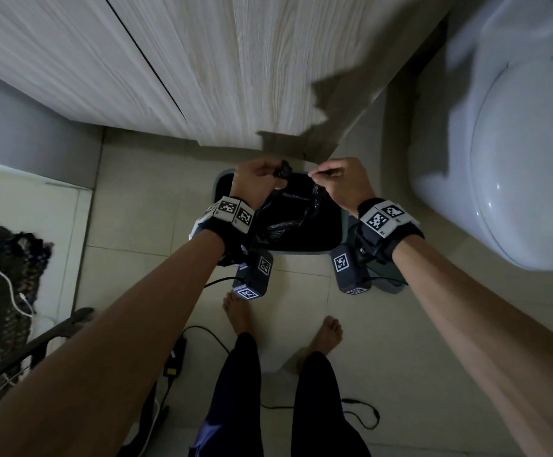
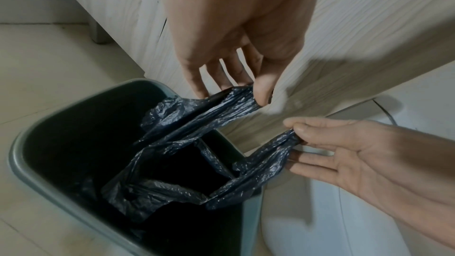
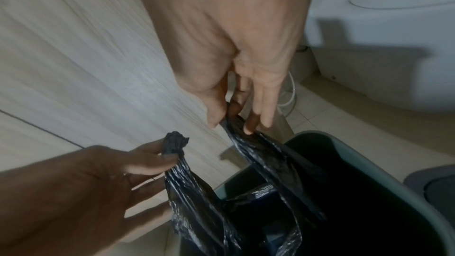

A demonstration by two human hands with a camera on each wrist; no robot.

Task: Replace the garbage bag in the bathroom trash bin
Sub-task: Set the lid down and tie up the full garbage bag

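A grey-green trash bin [image 1: 343, 227] [image 2: 46, 192] [image 3: 384, 180] stands on the tiled floor against a wooden cabinet. A black garbage bag [image 1: 288, 219] [image 2: 187, 129] [image 3: 197, 198] hangs over its dark mouth, stretched between both hands. My left hand [image 1: 262, 178] [image 2: 246, 92] [image 3: 157, 157] pinches one bunched handle of the bag between thumb and fingers. My right hand [image 1: 331, 176] [image 2: 295, 133] [image 3: 229, 122] pinches the other handle a little to the right. The bag's lower part sags into the bin; the bin's inside is too dark to read.
A pale wooden cabinet [image 1: 202, 67] rises just behind the bin. A white toilet [image 1: 515, 143] stands close on the right. My bare feet [image 1: 235, 311] are in front of the bin, with black cables [image 1: 209, 338] on the floor. A dark mat [image 1: 1, 285] lies at left.
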